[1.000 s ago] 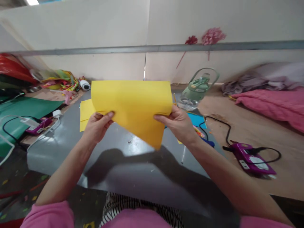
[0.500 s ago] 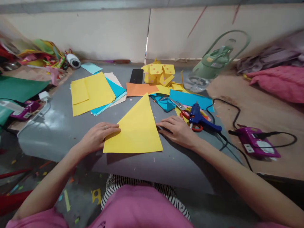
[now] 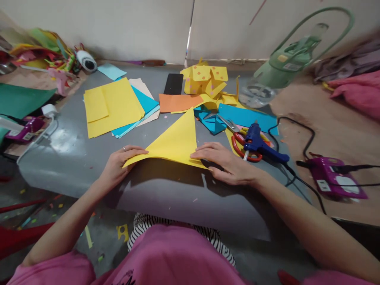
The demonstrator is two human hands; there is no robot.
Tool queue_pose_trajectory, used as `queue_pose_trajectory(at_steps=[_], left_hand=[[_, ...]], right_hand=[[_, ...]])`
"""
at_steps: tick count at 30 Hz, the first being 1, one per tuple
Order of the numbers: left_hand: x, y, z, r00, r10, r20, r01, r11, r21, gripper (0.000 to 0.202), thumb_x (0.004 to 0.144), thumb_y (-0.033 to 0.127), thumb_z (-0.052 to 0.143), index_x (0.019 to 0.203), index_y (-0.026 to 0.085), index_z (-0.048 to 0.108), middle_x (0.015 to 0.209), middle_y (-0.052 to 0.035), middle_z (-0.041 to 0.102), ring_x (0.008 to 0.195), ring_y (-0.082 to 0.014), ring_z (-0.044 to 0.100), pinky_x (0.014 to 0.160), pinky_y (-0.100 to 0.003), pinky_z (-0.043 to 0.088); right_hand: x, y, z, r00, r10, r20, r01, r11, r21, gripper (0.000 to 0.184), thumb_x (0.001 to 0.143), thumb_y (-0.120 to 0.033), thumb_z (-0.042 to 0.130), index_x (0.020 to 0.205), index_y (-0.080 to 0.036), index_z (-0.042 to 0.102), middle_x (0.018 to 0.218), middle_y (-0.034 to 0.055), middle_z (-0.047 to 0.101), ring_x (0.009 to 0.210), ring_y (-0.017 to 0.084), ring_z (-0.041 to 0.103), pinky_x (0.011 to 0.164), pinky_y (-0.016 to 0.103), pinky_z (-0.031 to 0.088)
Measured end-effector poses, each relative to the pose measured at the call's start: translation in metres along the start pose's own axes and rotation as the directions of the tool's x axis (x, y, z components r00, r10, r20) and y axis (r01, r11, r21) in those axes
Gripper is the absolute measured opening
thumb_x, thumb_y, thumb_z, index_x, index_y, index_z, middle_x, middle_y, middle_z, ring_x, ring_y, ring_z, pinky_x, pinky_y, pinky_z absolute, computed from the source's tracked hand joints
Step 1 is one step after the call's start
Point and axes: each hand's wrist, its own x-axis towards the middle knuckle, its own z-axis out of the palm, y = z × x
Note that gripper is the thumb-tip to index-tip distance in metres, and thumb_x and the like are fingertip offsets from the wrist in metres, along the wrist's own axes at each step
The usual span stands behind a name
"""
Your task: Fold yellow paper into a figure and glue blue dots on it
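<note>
A yellow folded paper triangle (image 3: 175, 138) is between my hands, its tip pointing away from me and its near edge bowed up off the grey table (image 3: 74, 166). My left hand (image 3: 120, 164) is closed on the left corner, with fingers on top and the thumb hidden below. On the right corner, my right hand (image 3: 227, 162) pinches the paper, fingers above and thumb below. Just past the tip lie an orange paper strip (image 3: 178, 103) and a folded blue paper piece (image 3: 213, 120). Red-handled scissors (image 3: 237, 142) lie beyond my right hand.
A blue glue gun (image 3: 258, 144) lies at right, its cord near a purple power strip (image 3: 335, 178). Stacked yellow sheets (image 3: 118, 107) lie at left. Behind are a black phone (image 3: 173, 84), a spotted yellow paper model (image 3: 204, 79) and a green bottle (image 3: 279, 71).
Both hands have taken hold of the triangle's near corners, and its near edge has lifted off the table. My right hand, earlier beside the paper, now grips it. The view has shifted slightly.
</note>
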Motion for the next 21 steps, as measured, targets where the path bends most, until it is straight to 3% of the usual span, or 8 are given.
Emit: queue_pose_trajectory(at_steps=[4, 7, 11, 16, 21], left_hand=[[-0.003, -0.001, 0.001, 0.995, 0.089, 0.046, -0.093, 0.991, 0.099, 0.030, 0.096, 0.035, 0.056, 0.113, 0.023, 0.077, 0.123, -0.0104, 0.072, 0.108, -0.0244, 0.068, 0.093, -0.038, 0.054], [-0.008, -0.006, 0.002, 0.990, 0.143, -0.002, -0.139, 0.968, 0.211, 0.025, 0.095, 0.031, 0.057, 0.106, 0.023, 0.078, 0.112, -0.0093, 0.076, 0.102, -0.0244, 0.067, 0.089, -0.039, 0.055], [-0.013, -0.013, -0.001, 0.988, 0.150, -0.036, -0.137, 0.960, 0.245, 0.025, 0.097, 0.026, 0.053, 0.098, 0.024, 0.078, 0.105, -0.0082, 0.078, 0.096, -0.0221, 0.067, 0.086, -0.038, 0.054], [-0.010, -0.007, -0.004, 0.999, 0.042, -0.026, -0.037, 0.987, 0.159, 0.025, 0.096, 0.034, 0.054, 0.097, 0.023, 0.076, 0.105, -0.0075, 0.077, 0.098, -0.0221, 0.069, 0.091, -0.039, 0.052], [0.001, 0.004, -0.002, 0.988, -0.136, -0.079, 0.149, 0.967, 0.205, 0.031, 0.094, 0.043, 0.056, 0.071, 0.021, 0.061, 0.089, -0.0066, 0.070, 0.088, -0.0224, 0.063, 0.081, -0.036, 0.050]], right_hand=[[0.003, 0.006, 0.013, 0.999, -0.010, -0.037, 0.004, 0.989, -0.150, 0.036, 0.089, -0.017, 0.052, 0.122, -0.018, 0.067, 0.119, 0.0104, 0.075, 0.110, 0.028, 0.063, 0.099, 0.047, 0.045], [0.005, 0.009, 0.023, 0.995, -0.048, -0.088, 0.024, 0.968, -0.250, 0.027, 0.094, -0.015, 0.049, 0.111, -0.019, 0.071, 0.111, 0.0087, 0.078, 0.100, 0.026, 0.066, 0.093, 0.044, 0.047], [0.006, 0.011, 0.023, 0.992, -0.082, -0.097, 0.054, 0.963, -0.264, 0.025, 0.091, -0.016, 0.056, 0.111, -0.020, 0.070, 0.111, 0.0080, 0.078, 0.100, 0.026, 0.067, 0.094, 0.044, 0.047], [0.009, 0.012, 0.022, 0.990, 0.006, -0.143, -0.029, 0.987, -0.158, 0.018, 0.098, -0.024, 0.053, 0.104, -0.022, 0.070, 0.101, 0.0068, 0.078, 0.093, 0.023, 0.069, 0.087, 0.039, 0.049], [0.019, 0.008, 0.026, 0.952, 0.238, -0.191, -0.268, 0.952, -0.151, 0.039, 0.104, -0.044, 0.042, 0.087, -0.020, 0.068, 0.084, 0.0097, 0.073, 0.082, 0.024, 0.066, 0.074, 0.036, 0.048]])
